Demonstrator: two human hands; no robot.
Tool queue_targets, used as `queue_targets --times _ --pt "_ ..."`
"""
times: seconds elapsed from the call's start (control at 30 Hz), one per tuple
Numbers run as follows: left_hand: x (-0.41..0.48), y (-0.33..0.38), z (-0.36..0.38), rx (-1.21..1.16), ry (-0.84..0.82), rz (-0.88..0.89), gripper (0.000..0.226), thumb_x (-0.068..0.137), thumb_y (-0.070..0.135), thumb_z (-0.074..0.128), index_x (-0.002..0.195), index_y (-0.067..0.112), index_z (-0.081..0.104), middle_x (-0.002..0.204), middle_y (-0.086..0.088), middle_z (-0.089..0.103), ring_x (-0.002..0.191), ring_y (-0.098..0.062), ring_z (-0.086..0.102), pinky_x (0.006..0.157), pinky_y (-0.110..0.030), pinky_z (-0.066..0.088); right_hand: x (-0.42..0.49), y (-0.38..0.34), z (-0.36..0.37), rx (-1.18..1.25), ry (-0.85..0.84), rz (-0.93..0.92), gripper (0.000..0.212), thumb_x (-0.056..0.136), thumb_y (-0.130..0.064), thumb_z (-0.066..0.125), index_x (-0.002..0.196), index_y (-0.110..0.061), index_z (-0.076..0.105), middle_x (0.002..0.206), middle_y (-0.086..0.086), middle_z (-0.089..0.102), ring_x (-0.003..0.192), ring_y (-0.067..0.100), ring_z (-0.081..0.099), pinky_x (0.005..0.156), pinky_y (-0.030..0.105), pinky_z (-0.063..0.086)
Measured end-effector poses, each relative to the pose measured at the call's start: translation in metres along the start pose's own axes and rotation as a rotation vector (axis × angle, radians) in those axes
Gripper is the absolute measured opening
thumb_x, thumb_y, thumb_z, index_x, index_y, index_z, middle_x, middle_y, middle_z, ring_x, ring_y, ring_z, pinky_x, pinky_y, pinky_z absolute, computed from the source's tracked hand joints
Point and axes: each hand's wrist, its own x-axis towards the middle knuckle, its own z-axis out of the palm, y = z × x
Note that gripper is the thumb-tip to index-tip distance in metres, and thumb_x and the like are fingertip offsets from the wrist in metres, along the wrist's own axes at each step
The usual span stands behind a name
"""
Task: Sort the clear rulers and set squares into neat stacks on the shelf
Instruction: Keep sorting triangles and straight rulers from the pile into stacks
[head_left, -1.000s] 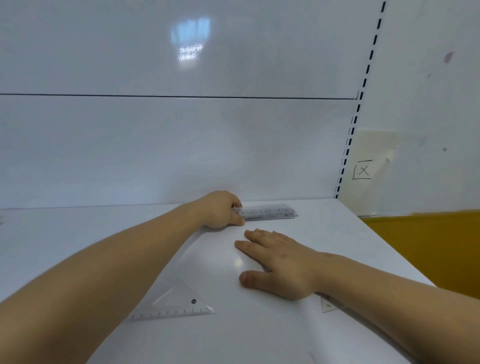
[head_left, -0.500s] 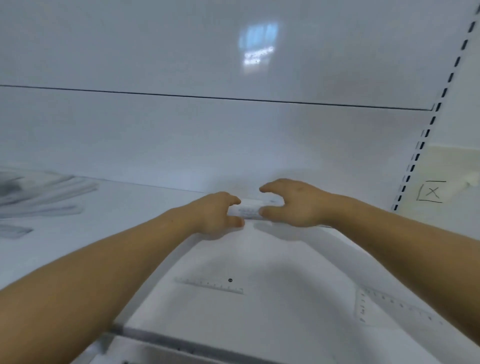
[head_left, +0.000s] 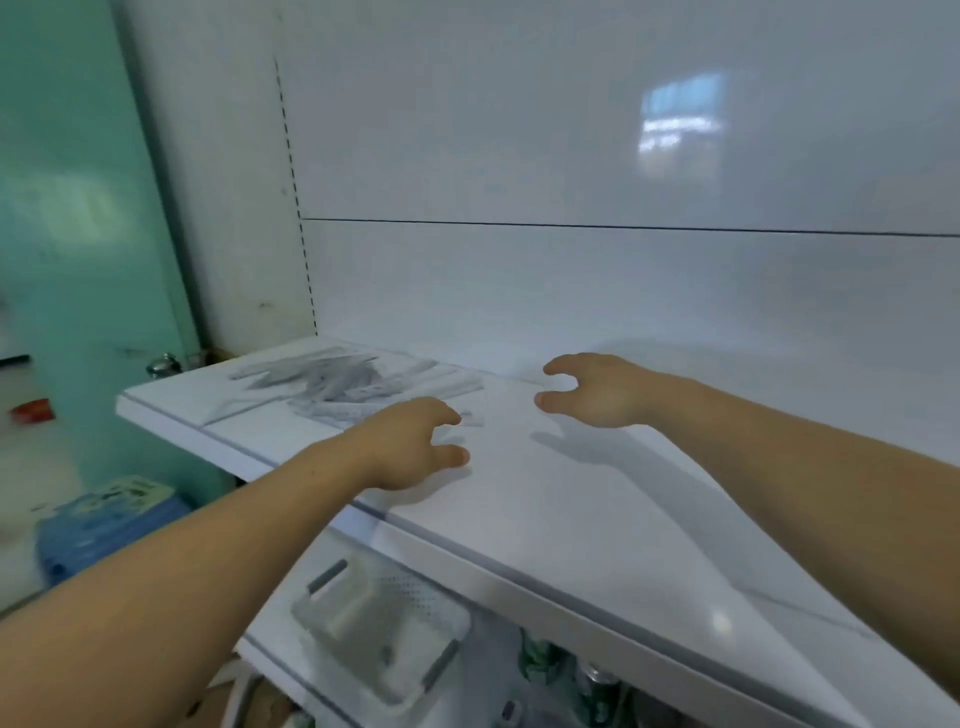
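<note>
A: Rulers and set squares (head_left: 332, 382), where are they?

B: In a loose, blurred heap at the left end of the shelf (head_left: 571, 519), at ten o'clock from the left hand (head_left: 410, 441).

A: Are the hands grasping anything?

B: No. Both are released, fingers loosely curved, palms down over the shelf. The right hand (head_left: 597, 389) is at two o'clock from the left.

A: Containers?

B: A clear tray (head_left: 379, 623) sits below the shelf at six o'clock, its contents too blurred to tell. A blue bin (head_left: 104, 530) is at eight o'clock, with something pale on top.
</note>
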Motion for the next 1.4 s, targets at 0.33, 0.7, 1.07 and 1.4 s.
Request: queue_targets --times 0.33,0.7,1.07,1.4 --pt "-0.026 -0.189 -0.054 -0.014 0.102 -0.213 0.055 0.091 0.048 0.053 0.139 0.025 0.043 0.150 0.003 0.035 0.134 -0.020 0.037 0.110 -0.034 0.029 0.097 -0.152 0.065 -0.020 -0.068 -0.121 0.065 0.093 -0.054 0.044 0.148 -0.025 0.027 0.156 -0.001 0.023 0.142 0.020 0.024 0.110 0.030 0.022" --pt "0.051 -0.276 -0.067 0.008 0.121 -0.245 0.058 0.091 0.052 0.050 0.142 0.025 0.039 0.152 0.003 0.033 0.135 -0.019 0.035 0.110 -0.033 0.027 0.225 -0.201 0.091 -0.057 -0.106 -0.141 0.069 0.094 -0.055 0.039 0.150 -0.018 0.024 0.156 0.004 0.021 0.140 0.024 0.027 0.108 0.033 0.026" --pt "0.144 -0.308 -0.073 0.095 -0.065 -0.164 0.064 0.092 0.052 0.048 0.147 0.026 0.029 0.152 -0.001 0.033 0.134 -0.023 0.035 0.108 -0.032 0.028 0.302 -0.208 0.105 -0.023 -0.147 -0.011 0.088 0.078 -0.072 0.052 0.147 -0.024 0.026 0.151 0.006 0.028 0.134 0.028 0.036 0.101 0.037 0.035" --pt "0.170 -0.337 -0.072 -0.005 0.006 0.042 0.070 0.078 0.055 0.066 0.138 0.029 0.042 0.136 -0.001 0.036 0.124 -0.022 0.038 0.096 -0.030 0.034 0.301 -0.225 0.103 0.164 -0.115 0.142 0.066 0.079 -0.037 0.068 0.139 -0.032 0.041 0.141 0.001 0.044 0.122 0.022 0.046 0.097 0.033 0.042"
